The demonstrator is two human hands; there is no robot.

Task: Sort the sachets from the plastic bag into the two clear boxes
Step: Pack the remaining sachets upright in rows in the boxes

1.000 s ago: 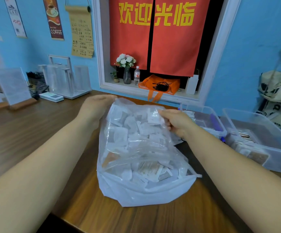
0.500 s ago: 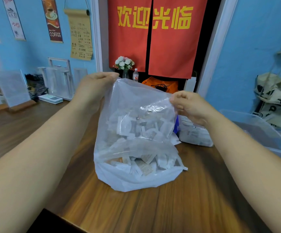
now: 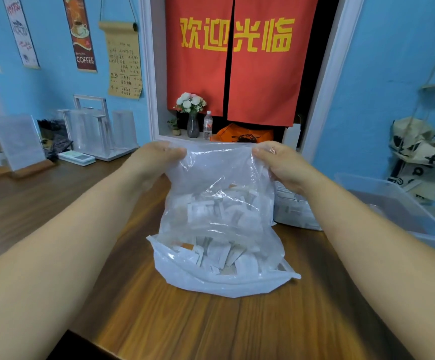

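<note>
Sachets (image 3: 219, 253), small white and brown ones, lie in a heap at the bottom of the plastic bag (image 3: 219, 183). I watch them through the head camera. The fingers (image 3: 174, 152) of the left hand (image 3: 156, 159) are curled and pinch the bag's top edge at its 11 o'clock corner. The fingers (image 3: 263, 152) of the right hand (image 3: 281, 165) are curled too and pinch the top edge at 1 o'clock. Between the two hands the edge is pulled tight. Both bare arms reach in from the bottom corners of my view. The bag stands tall in the middle, and its fat bottom sits on the wooden table (image 3: 211, 328).

At 3 o'clock from the bag, just behind the right wrist, is a clear box (image 3: 297, 211) with white packets in it. Further out at 3 o'clock is a second clear box (image 3: 403, 211). I cannot tell what is in it.

At 12 o'clock, past the table, hangs a red curtain (image 3: 237, 74) with yellow letters. Under it stand a vase of white flowers (image 3: 191, 110), a water bottle (image 3: 207, 124) and an orange bag (image 3: 242, 136). At 10 o'clock, by the blue wall, I see a clear rack (image 3: 99, 131), a small white device (image 3: 77, 157) and a clear sign stand (image 3: 21, 144). Higher up hang a coffee poster (image 3: 81, 35) and a paper scroll (image 3: 124, 61). At 2 o'clock hangs a patterned cloth bag (image 3: 424, 152).
</note>
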